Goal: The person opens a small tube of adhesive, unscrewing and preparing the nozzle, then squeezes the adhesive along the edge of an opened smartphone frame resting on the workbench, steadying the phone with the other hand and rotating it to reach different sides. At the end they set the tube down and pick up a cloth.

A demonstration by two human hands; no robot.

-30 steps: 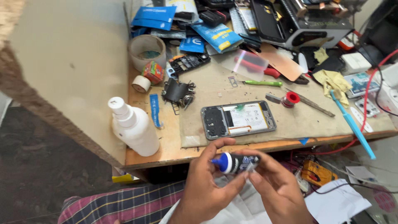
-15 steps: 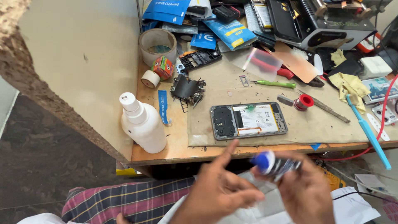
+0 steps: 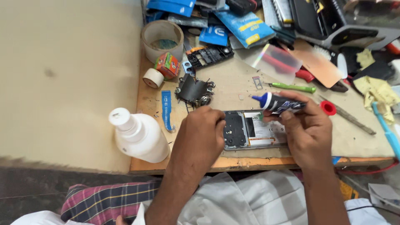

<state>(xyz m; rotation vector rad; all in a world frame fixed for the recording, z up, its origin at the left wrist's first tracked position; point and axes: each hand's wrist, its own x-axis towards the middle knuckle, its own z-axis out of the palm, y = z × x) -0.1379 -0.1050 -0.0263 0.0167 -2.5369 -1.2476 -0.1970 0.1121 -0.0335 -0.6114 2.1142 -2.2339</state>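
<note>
At the near edge of the workbench [image 3: 175,166] we rest our left hand [image 3: 200,133] on the left end of the opened phone [image 3: 255,130], fingers curled down onto its frame; whether they pinch anything we cannot tell. Our right hand [image 3: 306,131] sits just right of it and holds a small glue tube [image 3: 278,103] firmly between thumb and fingers, the tube lying nearly level above the phone's far edge with its blue nozzle pointing left. The phone lies flat, back cover off, on a tan mat near the bench's front edge. To the near left stands a white squeeze bottle [image 3: 139,135], tilted slightly. Farther back, a blue pry tool [image 3: 167,110] lies beside a dark bracket assembly [image 3: 193,91]. Beyond these sit a small tape roll [image 3: 153,78], a wide tape ring [image 3: 162,39] and a green screwdriver [image 3: 293,87]. Blue packets [image 3: 243,25] clutter the far edge.
</note>
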